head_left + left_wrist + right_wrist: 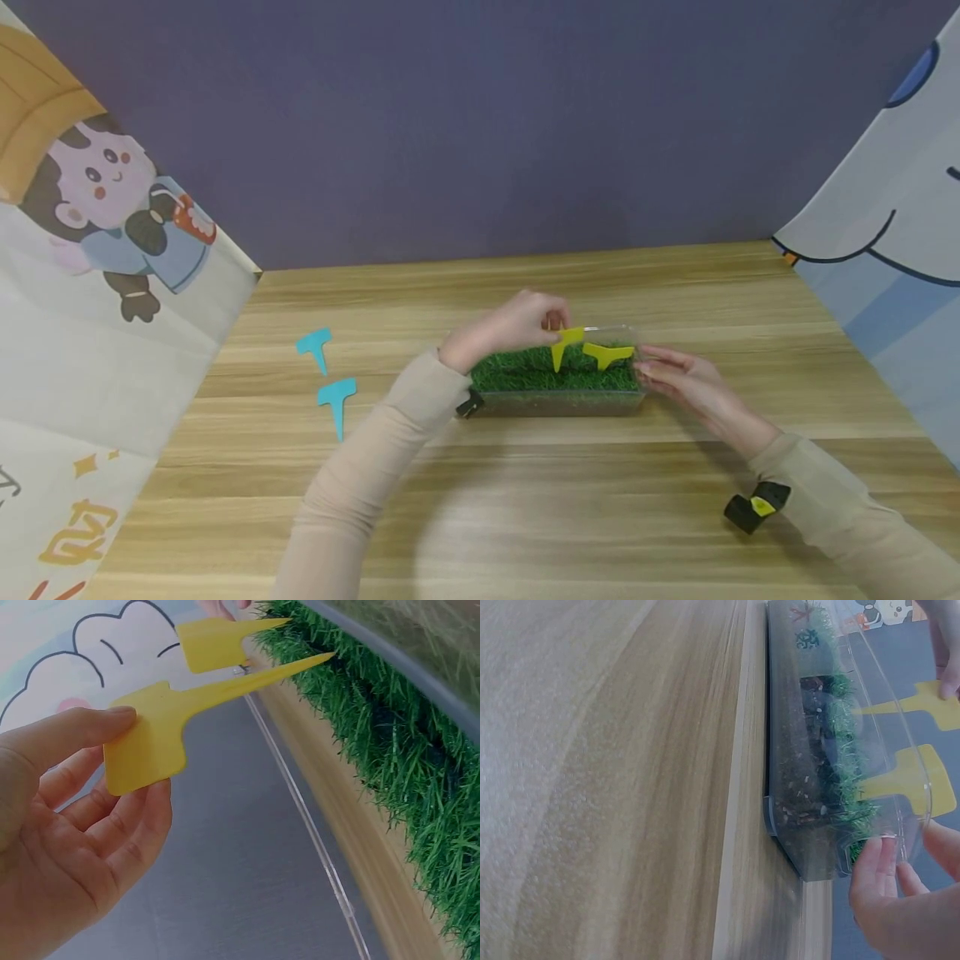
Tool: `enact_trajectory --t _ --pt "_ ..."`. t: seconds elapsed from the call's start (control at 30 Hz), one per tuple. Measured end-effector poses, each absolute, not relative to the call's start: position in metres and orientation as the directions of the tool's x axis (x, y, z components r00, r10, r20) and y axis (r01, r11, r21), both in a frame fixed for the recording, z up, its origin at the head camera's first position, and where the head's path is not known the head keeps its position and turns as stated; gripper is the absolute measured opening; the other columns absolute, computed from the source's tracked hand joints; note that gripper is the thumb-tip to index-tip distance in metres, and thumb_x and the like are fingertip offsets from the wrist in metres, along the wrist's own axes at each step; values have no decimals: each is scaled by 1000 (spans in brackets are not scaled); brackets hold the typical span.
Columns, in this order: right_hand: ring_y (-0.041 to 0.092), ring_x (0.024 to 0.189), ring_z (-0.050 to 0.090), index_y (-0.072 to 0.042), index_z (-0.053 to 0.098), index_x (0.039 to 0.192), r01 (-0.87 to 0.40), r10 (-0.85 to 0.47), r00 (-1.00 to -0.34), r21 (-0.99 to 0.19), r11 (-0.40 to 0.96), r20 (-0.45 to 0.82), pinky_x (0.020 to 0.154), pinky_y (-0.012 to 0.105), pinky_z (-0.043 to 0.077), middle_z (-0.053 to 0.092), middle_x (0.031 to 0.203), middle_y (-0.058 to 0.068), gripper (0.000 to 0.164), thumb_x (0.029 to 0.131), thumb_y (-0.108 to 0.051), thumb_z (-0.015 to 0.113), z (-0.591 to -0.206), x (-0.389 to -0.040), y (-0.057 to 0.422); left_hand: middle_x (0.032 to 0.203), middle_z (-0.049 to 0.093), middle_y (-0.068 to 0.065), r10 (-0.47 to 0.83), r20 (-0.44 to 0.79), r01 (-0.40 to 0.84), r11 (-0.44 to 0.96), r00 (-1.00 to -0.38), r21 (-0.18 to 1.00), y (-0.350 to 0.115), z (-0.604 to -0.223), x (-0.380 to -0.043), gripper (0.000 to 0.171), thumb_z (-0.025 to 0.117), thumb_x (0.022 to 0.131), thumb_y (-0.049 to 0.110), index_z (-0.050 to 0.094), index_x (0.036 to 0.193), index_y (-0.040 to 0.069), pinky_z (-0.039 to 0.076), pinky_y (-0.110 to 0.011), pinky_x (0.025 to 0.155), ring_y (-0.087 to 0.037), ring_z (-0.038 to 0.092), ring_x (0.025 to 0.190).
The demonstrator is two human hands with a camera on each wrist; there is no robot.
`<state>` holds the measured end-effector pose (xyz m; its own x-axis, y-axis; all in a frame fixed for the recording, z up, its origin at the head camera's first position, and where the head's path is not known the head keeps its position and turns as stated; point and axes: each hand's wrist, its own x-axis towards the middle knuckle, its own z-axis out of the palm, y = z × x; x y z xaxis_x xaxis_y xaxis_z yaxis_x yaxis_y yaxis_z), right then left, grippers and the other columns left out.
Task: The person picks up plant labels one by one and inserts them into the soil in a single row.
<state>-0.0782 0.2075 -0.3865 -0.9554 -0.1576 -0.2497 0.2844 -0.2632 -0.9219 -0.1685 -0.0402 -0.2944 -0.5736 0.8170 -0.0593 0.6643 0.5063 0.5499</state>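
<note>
My left hand [517, 323] pinches a yellow T-shaped plant label [146, 746] by its wide head, thumb on one face and fingers behind. The label's pointed stem reaches down to the green grass [517, 379] in a clear plastic planter box [558, 406]. To its right a second yellow plant label [609, 353] stands upright, its stem down in the grass. My right hand [690, 387] grips the box's right end between thumb and fingers. Dark soil [802, 795] shows through the box wall in the right wrist view.
Two blue T-shaped plant labels [337, 404] lie on the wooden table [570, 508], left of the box. A dark panel [495, 133] rises behind the table. Cartoon-printed sheets [97, 350] flank both sides.
</note>
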Motion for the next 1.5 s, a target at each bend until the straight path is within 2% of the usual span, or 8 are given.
enact_trajectory --t 0.2,0.43,0.6,0.87,1.17,1.5 --pt "11 91 60 -7 50 116 269 -164 -958 -933 -237 -235 83 23 46 65 97 0 34 83 -4 58 -387 -76 207 84 59 -1 820 -70 685 517 -567 513 -40 -297 -166 16 59 83 6 60 99 6 44 -15 66 -10 53 76" --pt "11 90 61 -10 52 113 266 -158 -960 -932 -246 -232 83 23 47 65 97 1 31 83 -3 58 -387 -74 205 85 58 -1 823 -87 697 527 -561 486 -41 -301 -165 17 59 82 6 59 99 6 44 -14 67 -10 53 78" --pt "11 91 60 -7 49 117 266 -158 -960 -935 -237 -233 84 23 46 65 97 0 35 84 -3 58 -387 -72 204 86 59 -1 826 -90 706 527 -556 472 -41 -303 -164 17 59 82 5 59 99 6 44 -14 68 -10 53 78" --pt "11 90 61 -17 58 103 256 -161 -962 -932 -257 -220 84 23 46 65 97 0 25 83 -2 58 -386 -70 202 88 59 0 840 -88 745 519 -535 420 -38 -307 -163 17 59 82 7 59 99 6 43 -14 69 -9 53 80" --pt "11 92 60 -9 51 115 259 -166 -960 -937 -233 -224 85 24 45 64 98 0 32 84 -3 57 -385 -67 201 86 58 1 848 -99 774 517 -520 365 -38 -309 -159 14 57 82 4 59 95 8 43 -16 68 -10 52 78" --pt "10 91 60 -16 56 105 260 -162 -961 -936 -239 -225 85 23 45 64 97 0 25 85 -3 56 -383 -63 199 87 58 1 845 -98 769 521 -525 371 -38 -310 -158 12 56 84 6 59 96 8 43 -16 68 -9 52 78"
